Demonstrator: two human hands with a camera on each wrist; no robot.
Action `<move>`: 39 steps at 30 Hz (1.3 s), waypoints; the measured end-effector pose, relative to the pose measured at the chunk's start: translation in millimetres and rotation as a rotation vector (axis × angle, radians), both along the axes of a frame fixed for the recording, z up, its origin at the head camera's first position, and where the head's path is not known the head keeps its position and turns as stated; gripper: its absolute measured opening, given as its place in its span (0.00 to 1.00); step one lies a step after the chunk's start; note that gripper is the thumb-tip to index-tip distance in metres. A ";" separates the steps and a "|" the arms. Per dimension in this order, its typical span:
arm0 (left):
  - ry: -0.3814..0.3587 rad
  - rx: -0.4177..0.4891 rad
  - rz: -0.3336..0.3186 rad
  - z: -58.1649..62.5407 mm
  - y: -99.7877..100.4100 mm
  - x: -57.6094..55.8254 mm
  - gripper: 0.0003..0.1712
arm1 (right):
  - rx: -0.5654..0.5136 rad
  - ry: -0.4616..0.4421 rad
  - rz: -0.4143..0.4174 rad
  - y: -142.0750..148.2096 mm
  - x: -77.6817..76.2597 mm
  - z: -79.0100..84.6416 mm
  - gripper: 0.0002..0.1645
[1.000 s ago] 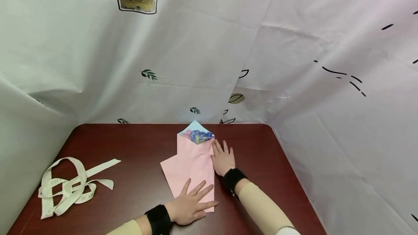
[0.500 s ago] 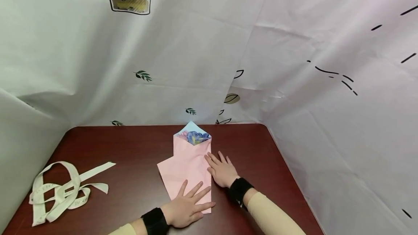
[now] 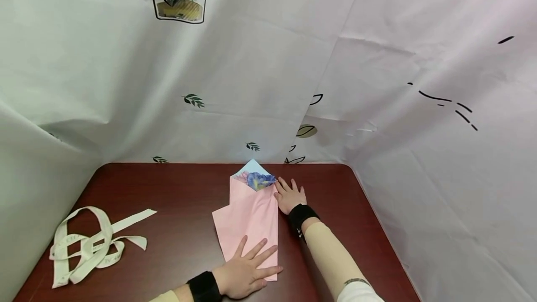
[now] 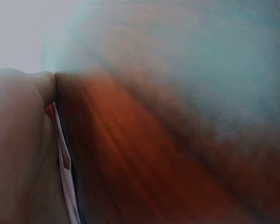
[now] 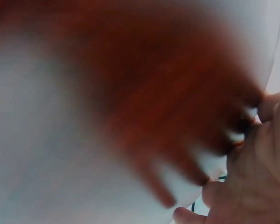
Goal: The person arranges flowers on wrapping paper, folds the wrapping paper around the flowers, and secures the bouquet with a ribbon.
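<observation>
On the table lies a folded pink paper wrap (image 3: 251,218), its loose left corner jutting out to the side. Blue and pink flowers (image 3: 260,181) show in its top opening, in front of a pale blue pointed flap (image 3: 252,167). My left hand (image 3: 243,271), fingers spread and straight, presses flat on the lower end of the wrap. Along the upper right edge rests my right hand (image 3: 290,198), fingers extended, its fingertips at the paper beside the flowers. The left wrist view shows a thin strip of the pink paper (image 4: 67,182) under the hand.
A tangled white ribbon (image 3: 90,246) lies at the left of the dark red-brown table (image 3: 168,185). Pale fabric with printed leaves (image 3: 226,59) hangs behind the table and along its sides.
My right hand slides down the wrap's right edge, then back up to the flowers. The left hand stays pressed on the lower end. The head view shifts slightly.
</observation>
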State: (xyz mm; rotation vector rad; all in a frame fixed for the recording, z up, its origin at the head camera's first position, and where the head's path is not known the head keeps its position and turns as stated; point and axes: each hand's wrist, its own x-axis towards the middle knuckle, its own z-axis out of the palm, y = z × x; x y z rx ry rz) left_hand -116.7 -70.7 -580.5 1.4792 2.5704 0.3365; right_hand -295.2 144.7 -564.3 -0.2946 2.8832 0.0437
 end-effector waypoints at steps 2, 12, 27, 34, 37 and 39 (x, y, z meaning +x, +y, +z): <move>0.008 0.004 0.007 -2.2 -0.2 0.7 0.28 | -0.006 0.002 -0.003 -1.7 0.3 2.3 0.33; 0.011 -0.005 0.006 8.2 -2.1 3.9 0.28 | -0.179 0.134 0.046 -3.3 51.3 -9.3 0.38; 0.213 -0.023 -0.034 -12.5 -11.9 23.1 0.33 | -0.130 0.045 0.330 -0.9 100.7 -23.8 0.34; 0.008 0.040 -0.053 15.0 -20.7 27.5 0.38 | -0.120 0.062 0.328 -0.2 104.7 -16.5 0.34; -0.079 0.152 0.085 32.0 -18.2 12.3 0.37 | -0.128 0.069 0.319 -1.1 106.7 -14.2 0.34; -0.038 0.215 0.238 34.1 -15.7 -3.2 0.38 | -0.138 0.079 0.304 -1.6 108.5 -12.4 0.34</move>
